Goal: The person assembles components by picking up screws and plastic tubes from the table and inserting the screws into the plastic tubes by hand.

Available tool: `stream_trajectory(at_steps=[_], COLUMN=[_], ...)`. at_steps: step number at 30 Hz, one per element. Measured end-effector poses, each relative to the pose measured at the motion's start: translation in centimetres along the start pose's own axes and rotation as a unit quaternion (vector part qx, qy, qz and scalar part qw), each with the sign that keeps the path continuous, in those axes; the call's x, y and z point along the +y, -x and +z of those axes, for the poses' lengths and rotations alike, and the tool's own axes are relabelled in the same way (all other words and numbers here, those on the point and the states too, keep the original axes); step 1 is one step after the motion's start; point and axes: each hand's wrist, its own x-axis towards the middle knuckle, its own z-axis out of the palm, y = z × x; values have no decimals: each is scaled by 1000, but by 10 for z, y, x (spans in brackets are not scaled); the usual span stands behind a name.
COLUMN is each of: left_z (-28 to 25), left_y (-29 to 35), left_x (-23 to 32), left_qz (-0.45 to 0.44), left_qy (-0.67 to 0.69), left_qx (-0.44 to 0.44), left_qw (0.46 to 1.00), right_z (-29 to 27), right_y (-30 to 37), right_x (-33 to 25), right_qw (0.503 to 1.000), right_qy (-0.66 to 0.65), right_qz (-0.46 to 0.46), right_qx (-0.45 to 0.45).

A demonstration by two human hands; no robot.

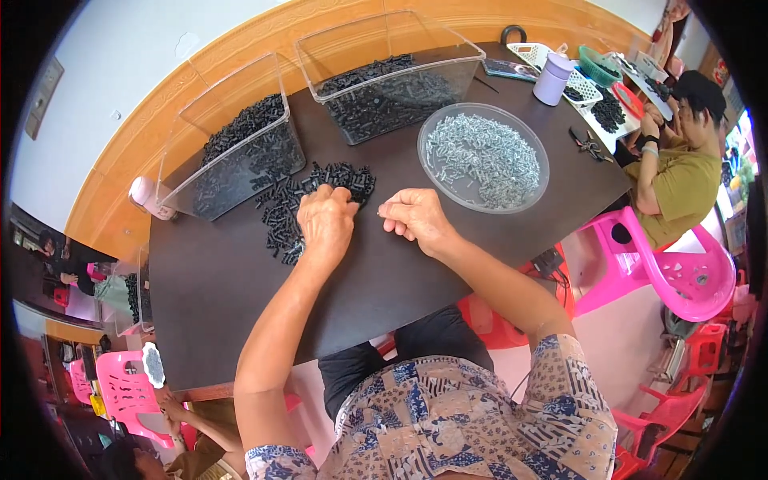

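My left hand (326, 224) is at the right part of a loose pile of small black plastic pieces (280, 216), with its fingers curled down. The fingertips are turned away, so what they hold is hidden. Just to the right, my right hand (418, 218) is closed in a pinch above the brown table (216, 312). Whatever sits between its thumb and finger is too small to name. Beyond that hand stands a round clear tub (426, 180) holding many small silvery metal pieces (488, 156), which look like screws or pins.
Two clear bins of black pieces, a left bin (184, 160) and a right bin (392, 100), line the far side. A lilac bottle (554, 78), pliers (590, 146) and a phone (512, 70) lie to the right. Another person (680, 172) works at the right, near a pink chair (696, 280).
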Motion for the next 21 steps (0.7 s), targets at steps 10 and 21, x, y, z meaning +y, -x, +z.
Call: stream_trajectory(at_steps=[10, 21], left_z=[20, -55], left_y=[-13, 12], left_x=[6, 5], left_qz=[-51, -345], left_qy=[-17, 485], left_qx=[-11, -87], left_qw=[998, 799], right_z=[-1, 2], right_y=[2, 4], right_x=[3, 6], right_qw=[1000, 997], right_qy=[20, 62], right_qz=[-9, -43], right_qx=[-11, -11])
